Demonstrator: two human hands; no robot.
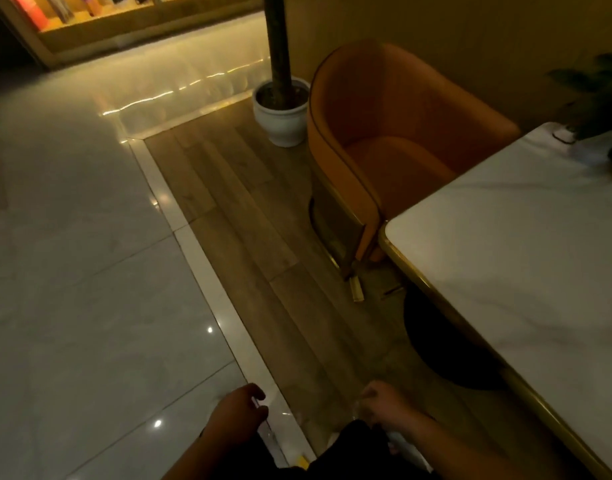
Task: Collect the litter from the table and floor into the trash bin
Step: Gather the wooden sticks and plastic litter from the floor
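Note:
My left hand (240, 414) and my right hand (384, 407) are low at the bottom edge, over the floor, with fingers curled. A thin clear plastic bag (290, 424) stretches faintly between them, and each hand seems to pinch one side of it. Below the bag lies a dark shape (349, 452), too dim to identify. A small yellow scrap (303, 460) shows near the bottom edge. A small yellowish piece (357, 291) lies on the wooden floor by the chair's leg. The white marble table (526, 244) on the right shows no litter on its visible part.
An orange tub chair (394, 140) stands at the table's far end, with a white plant pot (282, 112) beside it. The table's dark round base (446, 344) sits under its gold edge. A potted plant (599, 98) stands on the table's far corner. Glossy tiles (90, 271) cover the left.

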